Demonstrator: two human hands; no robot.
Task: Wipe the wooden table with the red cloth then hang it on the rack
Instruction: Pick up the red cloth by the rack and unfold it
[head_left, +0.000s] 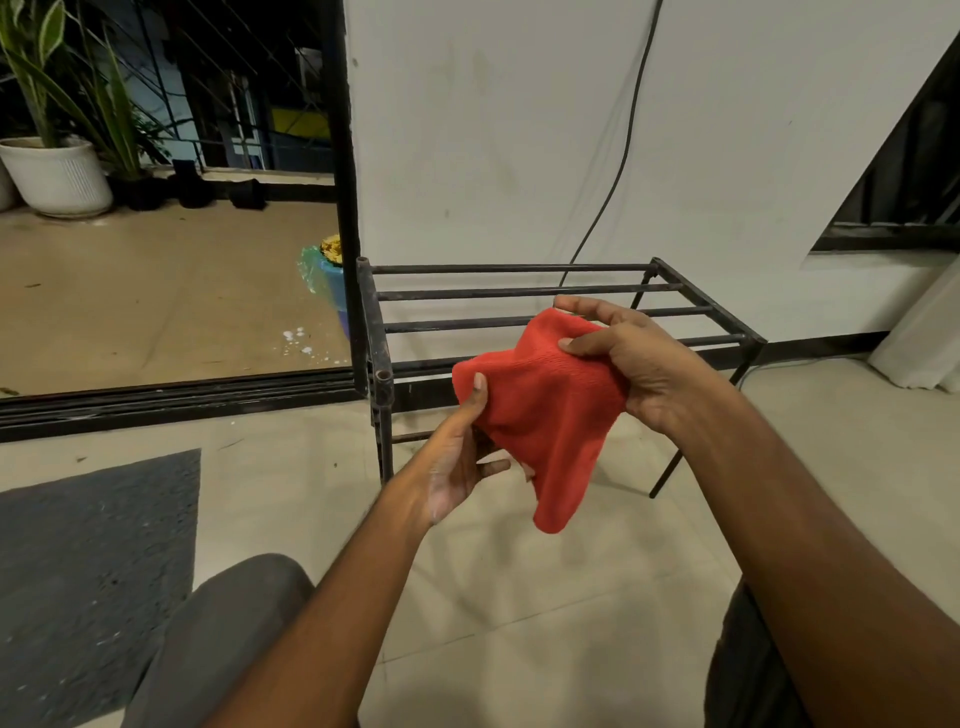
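The red cloth (545, 410) hangs in the air between both hands, in front of the black metal rack (467, 293). My left hand (460, 457) pinches its lower left edge with thumb on top. My right hand (618, 358) grips the upper right part, thumb pressed on the fabric. One loose corner droops down toward the floor. The rack stands low against the white wall, its top made of several parallel bars, all bare. The wooden table is not in view.
A black door frame (345, 182) stands left of the rack, opening onto a balcony with a white plant pot (57, 176). A dark floor mat (88, 571) lies at lower left. A cable (618, 171) runs down the wall. My knees show at the bottom.
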